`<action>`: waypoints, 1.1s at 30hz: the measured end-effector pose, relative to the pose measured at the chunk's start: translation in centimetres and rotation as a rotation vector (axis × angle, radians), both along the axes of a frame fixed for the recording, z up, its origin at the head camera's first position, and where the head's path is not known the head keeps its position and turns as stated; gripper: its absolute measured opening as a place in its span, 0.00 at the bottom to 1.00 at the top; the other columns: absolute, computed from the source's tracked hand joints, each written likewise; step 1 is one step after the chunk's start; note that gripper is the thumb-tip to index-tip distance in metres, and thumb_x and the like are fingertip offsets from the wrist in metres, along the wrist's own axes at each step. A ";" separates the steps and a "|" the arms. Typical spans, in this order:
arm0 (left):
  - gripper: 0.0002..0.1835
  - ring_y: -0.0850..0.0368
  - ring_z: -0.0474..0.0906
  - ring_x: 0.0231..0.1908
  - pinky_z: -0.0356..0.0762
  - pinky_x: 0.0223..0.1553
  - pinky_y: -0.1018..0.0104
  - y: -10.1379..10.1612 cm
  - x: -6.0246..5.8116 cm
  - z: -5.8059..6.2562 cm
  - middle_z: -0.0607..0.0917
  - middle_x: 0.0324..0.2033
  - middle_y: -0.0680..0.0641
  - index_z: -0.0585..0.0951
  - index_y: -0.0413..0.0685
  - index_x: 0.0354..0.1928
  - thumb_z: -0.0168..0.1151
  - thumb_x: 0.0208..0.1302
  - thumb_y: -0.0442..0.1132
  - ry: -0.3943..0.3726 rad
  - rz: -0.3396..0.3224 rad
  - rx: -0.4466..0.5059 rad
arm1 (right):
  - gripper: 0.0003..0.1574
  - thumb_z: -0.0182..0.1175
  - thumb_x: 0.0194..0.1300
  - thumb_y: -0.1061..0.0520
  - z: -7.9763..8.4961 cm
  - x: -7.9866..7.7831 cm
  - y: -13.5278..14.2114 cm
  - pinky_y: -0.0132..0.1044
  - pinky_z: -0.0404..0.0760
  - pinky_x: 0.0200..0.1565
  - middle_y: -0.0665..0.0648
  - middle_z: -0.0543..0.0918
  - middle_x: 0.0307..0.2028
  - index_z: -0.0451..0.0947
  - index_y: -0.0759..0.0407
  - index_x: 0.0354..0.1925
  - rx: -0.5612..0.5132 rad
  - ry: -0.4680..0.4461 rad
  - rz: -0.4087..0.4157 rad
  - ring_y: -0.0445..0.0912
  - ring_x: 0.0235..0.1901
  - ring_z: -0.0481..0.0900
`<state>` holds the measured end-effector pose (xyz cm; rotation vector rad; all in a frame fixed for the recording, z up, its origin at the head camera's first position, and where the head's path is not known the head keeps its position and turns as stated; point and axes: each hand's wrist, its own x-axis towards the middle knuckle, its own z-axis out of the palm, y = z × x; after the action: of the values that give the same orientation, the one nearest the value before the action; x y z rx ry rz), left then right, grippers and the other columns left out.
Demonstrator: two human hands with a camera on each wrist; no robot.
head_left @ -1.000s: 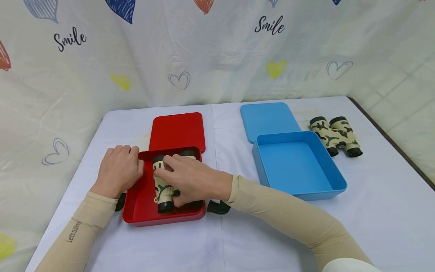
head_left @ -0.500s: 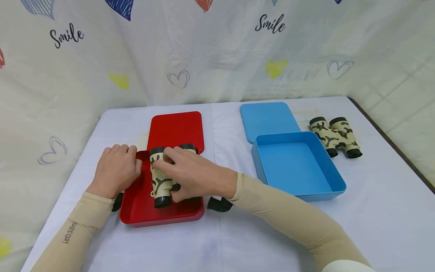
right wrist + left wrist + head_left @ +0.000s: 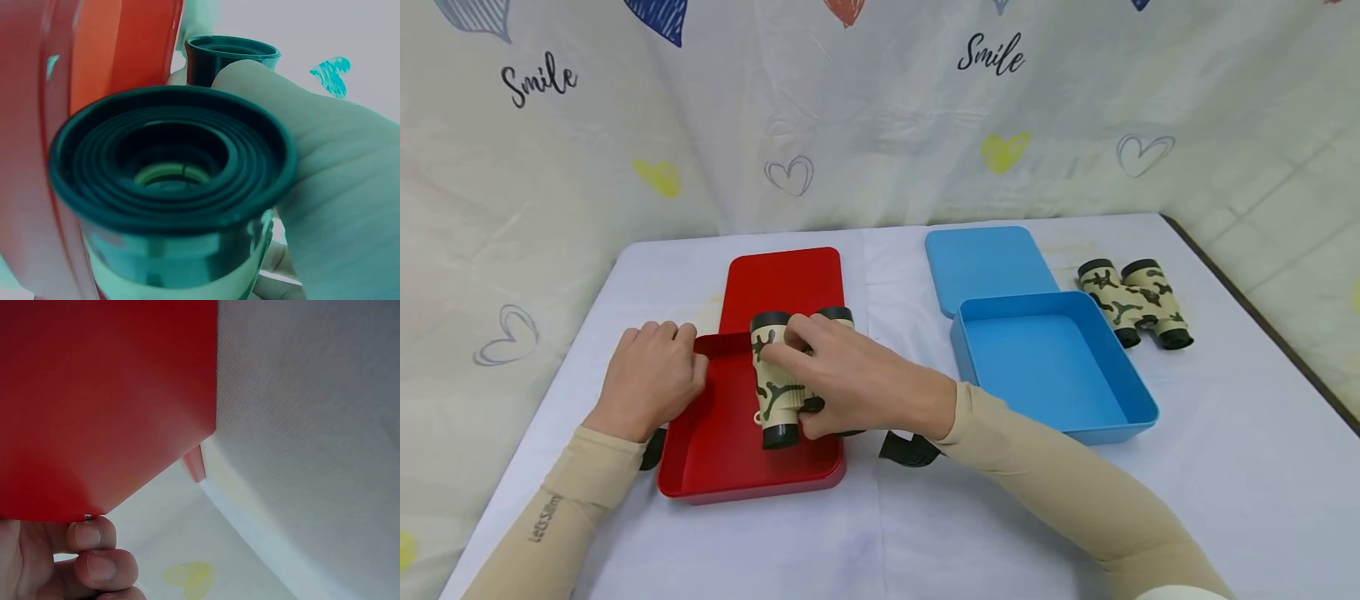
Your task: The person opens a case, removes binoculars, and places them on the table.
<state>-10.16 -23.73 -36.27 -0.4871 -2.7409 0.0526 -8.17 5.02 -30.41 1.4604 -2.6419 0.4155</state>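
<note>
My right hand (image 3: 868,379) grips a pair of camouflage binoculars (image 3: 772,383) from above and holds it over the right part of a red box (image 3: 715,454). Part of the right barrel is hidden behind that hand. Up close in the right wrist view are a black eyepiece (image 3: 175,219) and the red box wall (image 3: 37,137) beside it. At the left rim of the box, my left hand (image 3: 651,375) holds on with curled fingers. Fingertips (image 3: 100,565) of this hand show at the box edge in the left wrist view.
The red lid (image 3: 786,283) lies behind the red box. Toward the right stand an open blue box (image 3: 1052,367) and its blue lid (image 3: 988,267). A second pair of camouflage binoculars (image 3: 1105,296) lies near the table's right edge.
My right hand has lifted the binoculars up out of the red box and shifted right with it. The left hand keeps its hold on the box rim.
</note>
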 end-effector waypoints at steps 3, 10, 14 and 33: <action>0.10 0.48 0.66 0.18 0.68 0.22 0.55 -0.1 -0.1 0.0 0.70 0.14 0.44 0.70 0.40 0.21 0.54 0.58 0.33 0.020 -0.018 0.009 | 0.41 0.77 0.55 0.45 0.0 0.0 0.7 0.31 0.78 0.47 0.51 0.77 0.48 0.71 0.48 0.64 0.000 0.008 -0.006 0.40 0.48 0.73; 0.10 0.48 0.65 0.17 0.66 0.22 0.54 -0.1 -0.2 -0.1 0.68 0.14 0.44 0.68 0.41 0.20 0.53 0.58 0.33 0.050 -0.038 0.025 | 0.40 0.76 0.55 0.46 -0.2 -0.3 2.3 0.33 0.77 0.45 0.52 0.77 0.48 0.71 0.49 0.62 0.019 0.044 -0.014 0.41 0.47 0.73; 0.10 0.50 0.64 0.17 0.65 0.22 0.56 -0.1 -0.1 -0.1 0.68 0.14 0.45 0.68 0.41 0.20 0.54 0.58 0.33 0.034 -0.029 0.024 | 0.39 0.77 0.55 0.45 -0.4 -0.4 3.2 0.34 0.78 0.45 0.52 0.77 0.48 0.71 0.50 0.61 0.025 0.061 -0.017 0.42 0.46 0.74; 0.11 0.52 0.61 0.17 0.58 0.21 0.61 -0.2 -0.1 -0.3 0.65 0.13 0.47 0.66 0.43 0.19 0.53 0.57 0.33 0.048 -0.036 0.035 | 0.41 0.78 0.53 0.45 -0.8 -1.2 5.7 0.34 0.80 0.43 0.54 0.79 0.47 0.72 0.52 0.59 0.066 0.134 -0.038 0.44 0.44 0.77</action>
<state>-10.26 -23.92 -36.56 -0.5189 -2.6802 0.0077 -9.39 10.75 -31.17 1.4010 -2.5953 0.2205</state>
